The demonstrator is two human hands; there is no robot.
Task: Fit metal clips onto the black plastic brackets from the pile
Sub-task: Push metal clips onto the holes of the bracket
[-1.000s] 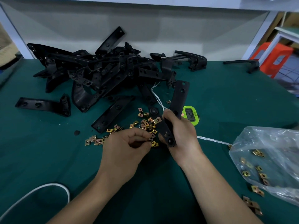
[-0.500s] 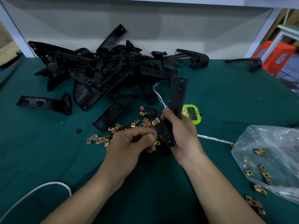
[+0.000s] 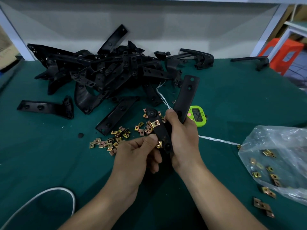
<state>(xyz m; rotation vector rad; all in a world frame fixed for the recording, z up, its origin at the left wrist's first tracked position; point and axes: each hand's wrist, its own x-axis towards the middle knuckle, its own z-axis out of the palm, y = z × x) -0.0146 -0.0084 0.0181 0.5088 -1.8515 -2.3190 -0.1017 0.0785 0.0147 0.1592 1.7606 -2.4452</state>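
Two hands meet: our right hand (image 3: pixel 182 136) grips the bracket (image 3: pixel 186 95), long axis running away up-right. Our left hand (image 3: pixel 137 153) pinches a clip (image 3: pixel 159 143) at its near left edge.

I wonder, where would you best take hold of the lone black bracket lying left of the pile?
Probably its long flat arm, pinched across the narrow width from above. The bracket lies flat on the green cloth, apart from the pile, with both long edges bare; its upturned right end looks bulkier to grasp.
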